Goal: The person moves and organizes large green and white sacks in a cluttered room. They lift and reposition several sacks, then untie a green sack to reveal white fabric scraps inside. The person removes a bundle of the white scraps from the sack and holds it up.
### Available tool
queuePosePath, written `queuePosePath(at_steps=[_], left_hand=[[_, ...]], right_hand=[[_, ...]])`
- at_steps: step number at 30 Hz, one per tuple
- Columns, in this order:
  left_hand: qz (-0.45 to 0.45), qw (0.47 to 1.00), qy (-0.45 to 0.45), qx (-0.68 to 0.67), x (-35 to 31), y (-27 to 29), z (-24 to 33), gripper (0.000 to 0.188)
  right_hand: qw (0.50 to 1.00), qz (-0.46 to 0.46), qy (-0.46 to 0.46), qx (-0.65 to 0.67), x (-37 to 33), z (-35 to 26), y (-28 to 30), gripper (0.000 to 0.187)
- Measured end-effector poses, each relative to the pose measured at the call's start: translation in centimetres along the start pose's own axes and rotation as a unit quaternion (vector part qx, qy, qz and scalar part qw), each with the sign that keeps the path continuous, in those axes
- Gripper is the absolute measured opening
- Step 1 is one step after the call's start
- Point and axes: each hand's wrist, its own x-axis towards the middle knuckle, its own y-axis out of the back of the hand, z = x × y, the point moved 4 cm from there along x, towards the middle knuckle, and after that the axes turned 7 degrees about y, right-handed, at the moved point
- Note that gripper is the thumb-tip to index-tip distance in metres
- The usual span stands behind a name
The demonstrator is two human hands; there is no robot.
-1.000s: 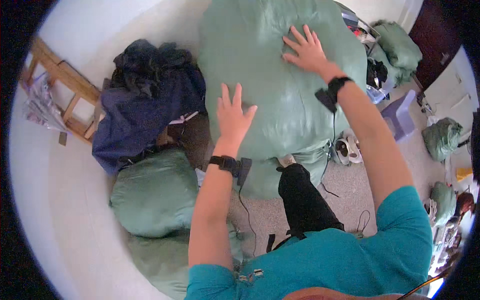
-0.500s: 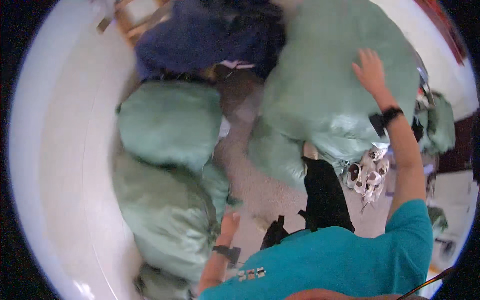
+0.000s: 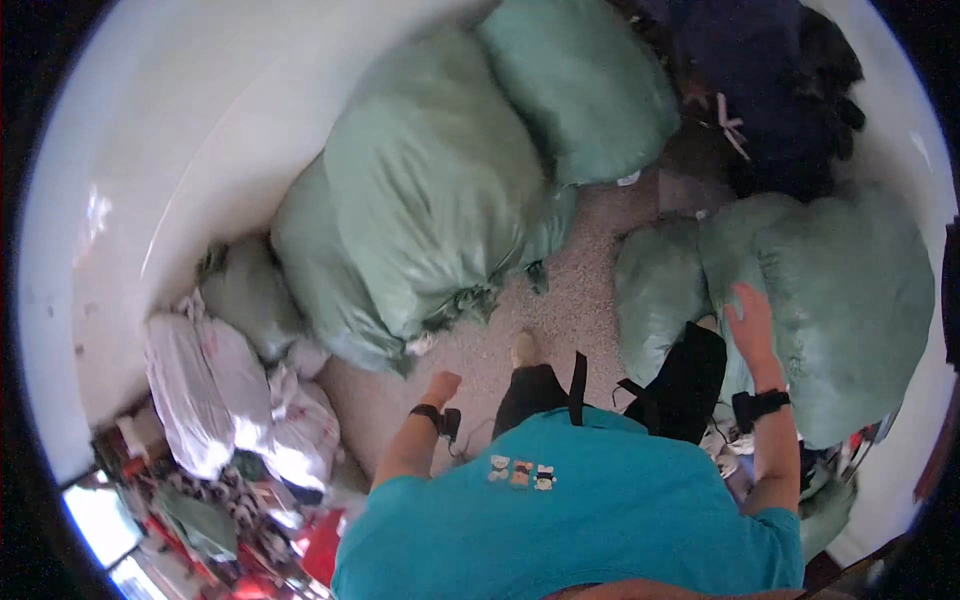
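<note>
My right hand (image 3: 750,322), a black band on its wrist, reaches forward with thumb and fingers apart. It is over or beside a stuffed green sack (image 3: 840,310) at the right; whether it touches the sack I cannot tell. A smaller green sack (image 3: 658,290) stands just left of that hand. My left hand (image 3: 440,387) hangs low above the floor, fingers curled in and nothing visible in them. Nearest to it is a large bulging green sack (image 3: 430,180) with a gathered, tied end. Another green sack (image 3: 590,90) leans behind that one.
White sacks (image 3: 195,390) and a heap of mixed coloured items (image 3: 230,530) lie at the lower left. Dark blue cloth (image 3: 750,80) is piled at the far right. A pale wall (image 3: 250,130) curves behind the sacks. Speckled floor (image 3: 585,270) runs between the two groups.
My view has swung left, bringing the white sacks and mixed heap into sight. My right hand has come lower, off the top of the big right sack; my left hand is farther from the left sacks.
</note>
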Motion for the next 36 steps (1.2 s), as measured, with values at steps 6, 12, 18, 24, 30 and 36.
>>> queuePosePath(at_steps=[6,12,18,24,30,36], left_hand=[[0.159,0.973,0.012,-0.166,-8.0,-2.2,-9.5,0.024],[0.189,0.785,0.255,-0.532,-11.5,-3.4,-8.4,0.028],[0.177,0.777,0.325,-0.509,-17.7,-8.0,-6.2,0.033],[0.164,0.609,0.367,-0.684,-20.3,-13.6,-3.6,0.035],[0.207,0.718,0.312,-0.587,-12.3,-14.1,-2.9,0.037],[0.228,0.682,0.227,-0.657,-7.0,-4.9,1.4,0.036]], right_hand=[[0.955,-0.238,0.092,0.151,7.0,-13.1,-9.6,0.032],[0.873,-0.406,0.105,0.249,10.6,-24.0,-20.5,0.033],[0.808,-0.444,-0.217,0.320,14.4,-34.5,-31.0,0.060],[0.671,-0.568,-0.152,0.452,15.9,-43.2,-42.8,0.074],[0.647,-0.477,-0.331,0.495,13.5,-42.9,-49.7,0.031],[0.583,-0.600,-0.288,0.466,15.3,-43.4,-41.8,0.020]])
